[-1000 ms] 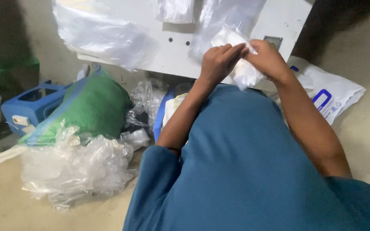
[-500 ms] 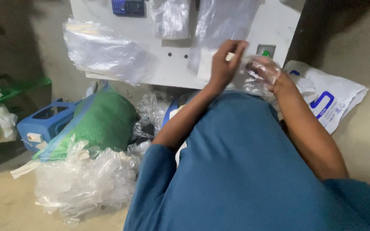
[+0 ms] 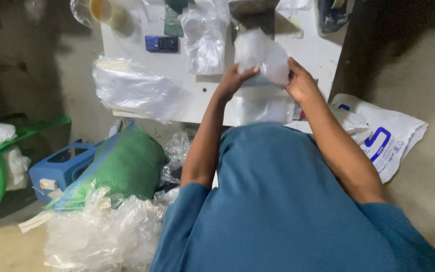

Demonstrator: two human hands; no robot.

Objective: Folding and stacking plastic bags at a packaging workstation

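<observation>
Both my hands are raised over the white table [image 3: 142,30] and grip one clear plastic bag [image 3: 260,53]. My left hand [image 3: 235,78] pinches its lower left edge. My right hand [image 3: 300,80] holds its right side. The bag stands upright between them, blurred. Flat clear plastic [image 3: 263,108] lies on the table just below my hands. My blue shirt fills the lower middle of the view.
On the table lie a crumpled clear bag [image 3: 137,90], another clear bag [image 3: 205,43], a dark phone [image 3: 161,44] and a tape roll [image 3: 104,10]. On the floor: a green sack [image 3: 124,166], a blue container [image 3: 66,166], crumpled plastic [image 3: 101,231], a white printed bag [image 3: 383,136].
The view has tilted up, showing more of the table top. My hands have lifted the clear bag higher and spread it between them.
</observation>
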